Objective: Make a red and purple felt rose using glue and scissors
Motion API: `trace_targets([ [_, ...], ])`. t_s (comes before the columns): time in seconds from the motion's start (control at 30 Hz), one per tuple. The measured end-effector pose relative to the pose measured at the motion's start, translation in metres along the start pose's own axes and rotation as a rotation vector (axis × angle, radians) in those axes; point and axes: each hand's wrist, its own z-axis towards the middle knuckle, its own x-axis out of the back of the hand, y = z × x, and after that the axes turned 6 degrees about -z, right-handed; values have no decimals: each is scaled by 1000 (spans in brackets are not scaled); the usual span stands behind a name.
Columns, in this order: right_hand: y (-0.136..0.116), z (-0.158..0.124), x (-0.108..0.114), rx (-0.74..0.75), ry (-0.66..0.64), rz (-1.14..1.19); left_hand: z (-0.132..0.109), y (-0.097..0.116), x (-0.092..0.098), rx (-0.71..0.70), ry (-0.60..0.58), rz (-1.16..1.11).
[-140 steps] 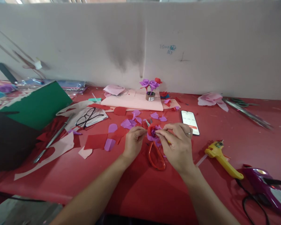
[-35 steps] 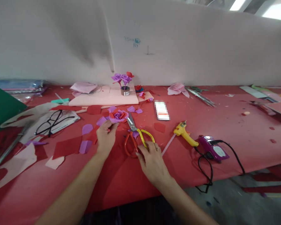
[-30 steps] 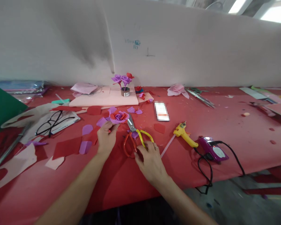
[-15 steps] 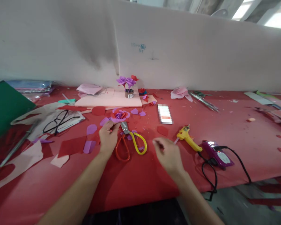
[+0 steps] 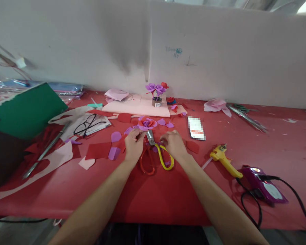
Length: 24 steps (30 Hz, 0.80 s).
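A purple and red paper flower (image 5: 147, 123) is at the middle of the table, just beyond the fingertips of my left hand (image 5: 134, 144). These fingers are pinched at its lower edge; the exact grip is partly hidden. Scissors (image 5: 150, 136) with one red and one yellow handle lie between my hands, their blades toward the flower. Beside the yellow handle, my right hand (image 5: 175, 143) has its fingers curled together, and what they hold, if anything, is hidden. Purple petals (image 5: 116, 136) and a red paper piece (image 5: 99, 150) lie left of my left hand.
To the right are a phone (image 5: 196, 128), a yellow glue gun (image 5: 225, 160) and a purple power box (image 5: 266, 187) with black cords. Potted paper flowers (image 5: 156, 101) stand at the back. Glasses (image 5: 88, 126), a metal rod (image 5: 47, 149) and a green sheet (image 5: 33, 110) occupy the left.
My right hand has moved left and forward to the scissors, its fingers curling in. My left hand stays by the flower. The whole view has shifted, with things appearing further right.
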Motion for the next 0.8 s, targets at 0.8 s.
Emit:
trace_targets([
  [0.8, 47, -15, 39, -449, 605, 270, 62, -10, 83, 67, 719, -337],
])
